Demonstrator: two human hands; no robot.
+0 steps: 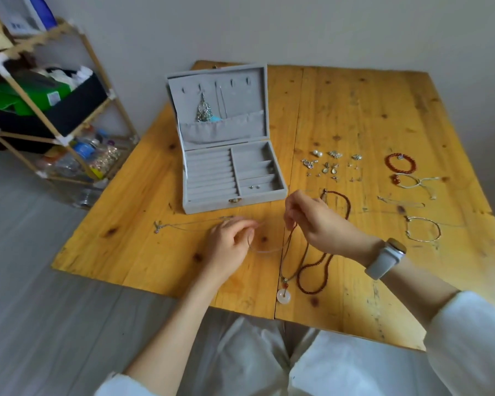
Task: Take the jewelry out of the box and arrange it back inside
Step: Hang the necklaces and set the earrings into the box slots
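An open grey jewelry box (209, 205) stands on the wooden table (355, 115). Two necklaces hang in its lid (180, 95) and two small studs (255, 186) lie in a front compartment. My right hand (315, 221) pinches a brown cord necklace with a white ring pendant (283, 295), lifted in front of the box. My left hand (229, 247) pinches a thin loop of the same strand near the table. A silver chain (183, 224) lies to the left. A dark red bead necklace (320, 270) lies under my right hand.
Several earrings (332, 164) lie in rows to the right of the box. Red and silver bracelets (400, 162) and a silver bangle (423, 230) lie further right. A wooden shelf (55, 90) with bottles and boxes stands left of the table.
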